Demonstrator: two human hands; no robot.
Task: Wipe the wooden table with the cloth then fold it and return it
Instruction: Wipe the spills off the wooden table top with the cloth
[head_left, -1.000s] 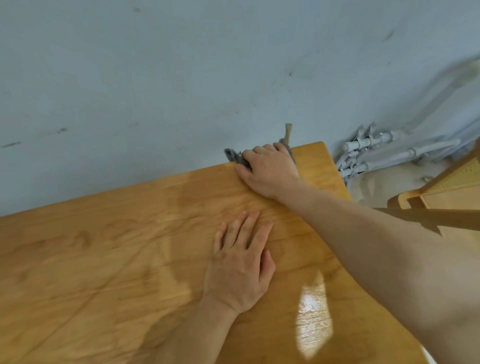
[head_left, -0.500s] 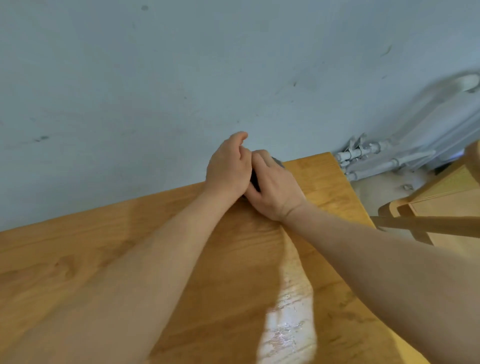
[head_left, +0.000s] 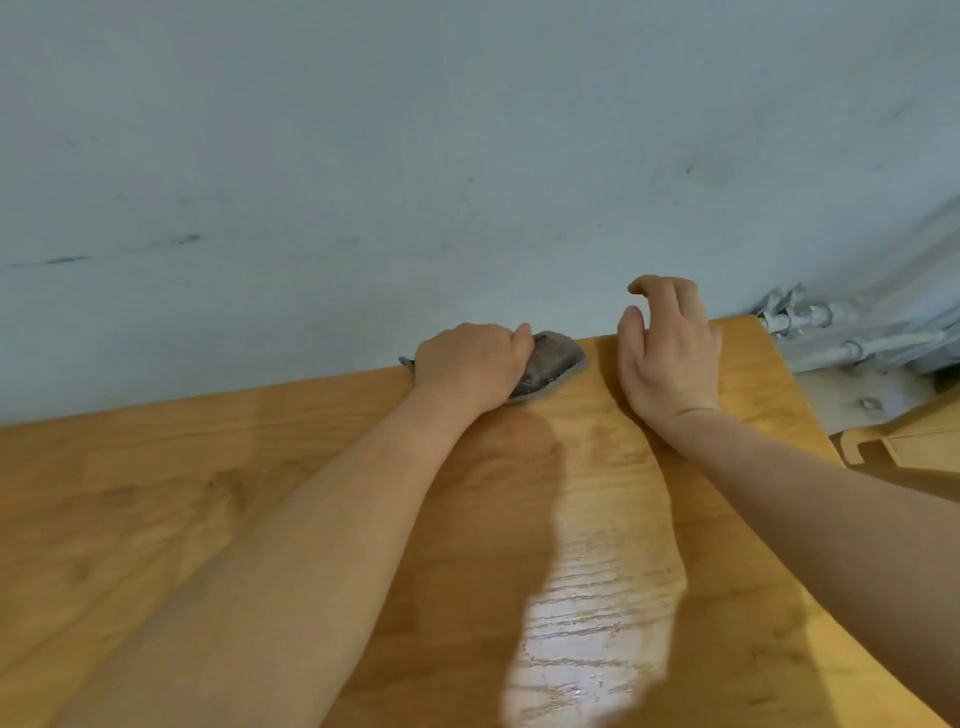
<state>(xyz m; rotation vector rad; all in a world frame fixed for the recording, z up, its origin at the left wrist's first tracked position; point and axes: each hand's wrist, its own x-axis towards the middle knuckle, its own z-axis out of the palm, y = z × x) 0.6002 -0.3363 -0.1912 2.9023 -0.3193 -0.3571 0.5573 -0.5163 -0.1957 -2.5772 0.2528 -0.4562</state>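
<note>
Grey cloth (head_left: 550, 364) bunched at the far edge of the wooden table (head_left: 208, 499), right where the top meets the pale blue-grey wall (head_left: 415, 156). Pressed flat under the left hand (head_left: 470, 366), fingers curled down over its near half, thumb lying along its top; a small corner poking out on the hand's left side, the larger rounded part showing to the right. Just right of the cloth, apart from it, the right hand (head_left: 667, 358): heel resting on the wood, fingers lifted and loosely spread, holding nothing. Both bare forearms stretched across the table from the near edge. Between them a bright glossy patch of reflected light (head_left: 587, 644) on the grain, with a darker shadow above it. Past the table's right corner, white pipes and fittings (head_left: 841, 338) low along the wall. Further right and lower, part of a light wooden piece of furniture (head_left: 914, 441), too cropped to identify
</note>
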